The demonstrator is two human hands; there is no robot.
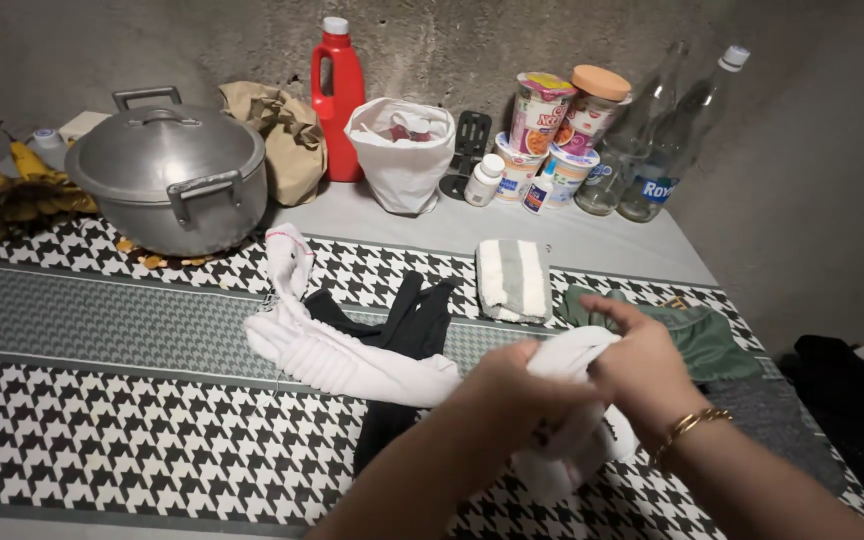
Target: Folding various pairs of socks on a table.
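Currently both hands meet low in the frame, at about 5 o'clock from the table's middle. Left hand point(512, 395) clenched around a white sock point(577, 440), bunching its ribbed cuff; right hand point(642, 370), gold bracelet at the wrist, grips the same sock from the other side, fingers curled over the fabric. Sock held just above the houndstooth cloth point(102, 440), partly rolled into itself.

Done, by the look of it: one folded white-and-grey bundle point(514, 280) lies finished at 12 o'clock from the hands, neat and squared.

Left, as I judge it: a long white sock point(322, 350) stretches loose at 9 o'clock, its toe up towards the pot; black socks point(407, 330) lie flat and unpaired beneath and beside it; a green garment point(697, 335) sits crumpled at 2 o'clock. So roughly early-to-middle stage, one item done, one in hand, several untouched.

Back edge of the table, 11 to 1 o'clock: lidded metal pot point(167, 180), red jug point(338, 95), white bag point(402, 150), stacked noodle cups point(557, 130), two clear bottles point(657, 140). Bananas point(12, 185) at far 10 o'clock.
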